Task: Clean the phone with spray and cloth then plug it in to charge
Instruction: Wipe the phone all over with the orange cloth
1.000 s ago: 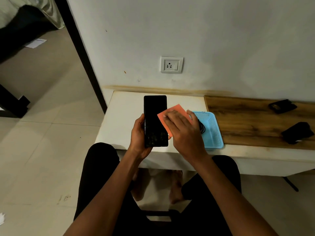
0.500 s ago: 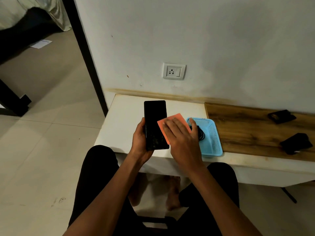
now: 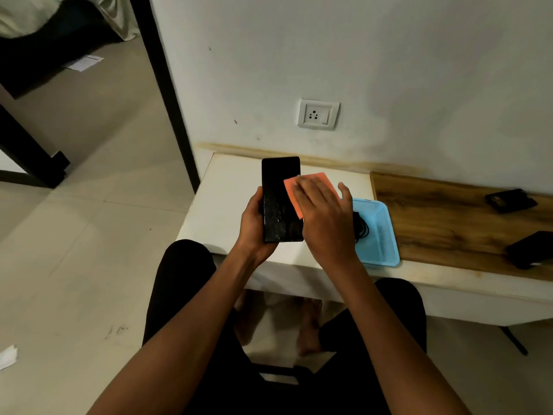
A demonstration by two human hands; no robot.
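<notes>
My left hand (image 3: 254,227) grips a black phone (image 3: 279,199) by its lower left edge, screen up, above the white table (image 3: 227,193). Droplets speckle the lower half of the screen. My right hand (image 3: 324,218) lies flat on an orange cloth (image 3: 317,182) and presses it against the phone's right side. A black cable (image 3: 360,227) lies coiled in a blue mesh tray (image 3: 380,235) just right of my right hand. A white wall socket (image 3: 318,114) sits on the wall above the table. No spray bottle is in view.
A wooden board (image 3: 443,223) covers the table's right part, with two black objects (image 3: 510,200) (image 3: 531,248) on it. A dark door frame (image 3: 163,85) stands at the left. My knees and bare feet are under the table's front edge.
My right hand and the cloth have slid up the screen toward the phone's middle. The left hand keeps the same grip. My head has shifted, so the scene sits slightly lower in view.
</notes>
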